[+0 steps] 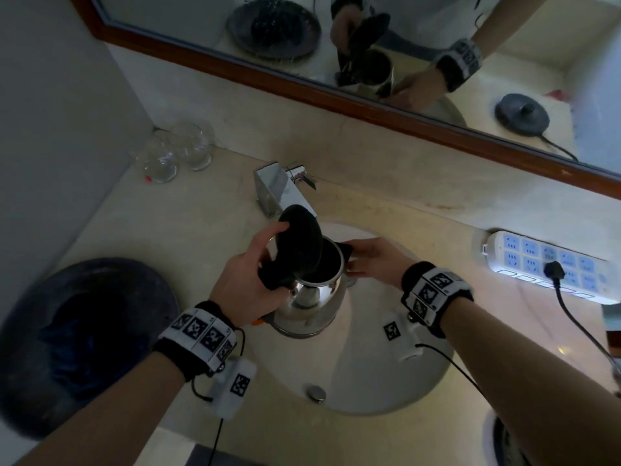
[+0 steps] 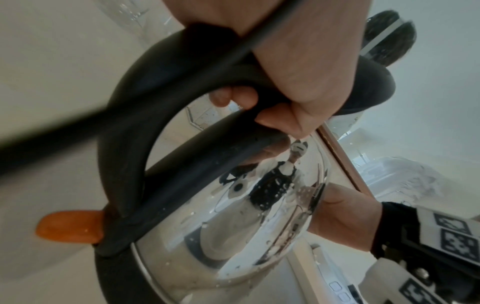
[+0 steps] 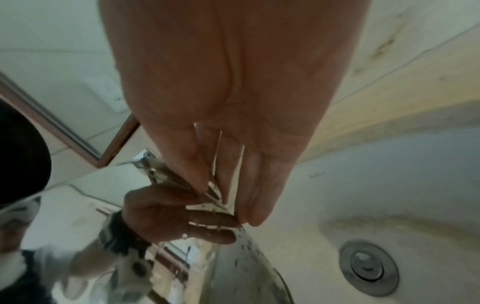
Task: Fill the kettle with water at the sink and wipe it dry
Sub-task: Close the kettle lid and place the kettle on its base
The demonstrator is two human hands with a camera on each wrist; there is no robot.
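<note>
A steel kettle (image 1: pixel 316 297) hangs over the sink basin (image 1: pixel 369 375), just below the chrome tap (image 1: pixel 279 186). Its black lid (image 1: pixel 299 240) stands flipped up. My left hand (image 1: pixel 255 277) grips the black handle (image 2: pixel 161 67), fingers curled round it and thumb up by the lid. An orange switch (image 2: pixel 70 226) sticks out at the handle's foot. My right hand (image 1: pixel 366 260) rests flat against the kettle's far side by the spout, fingers straight (image 3: pixel 233 174). Water drops dot the steel body (image 2: pixel 233 216) (image 3: pixel 246 273). No water stream shows at the tap.
Two glasses (image 1: pixel 174 153) stand at the back left corner. A dark round tray (image 1: pixel 30 331) holding a blue cloth sits left of the sink. A white power strip (image 1: pixel 544 267) with a black plug lies to the right. The drain (image 1: pixel 316 393) (image 3: pixel 369 267) lies below the kettle. A mirror (image 1: pixel 168 15) hangs behind the counter.
</note>
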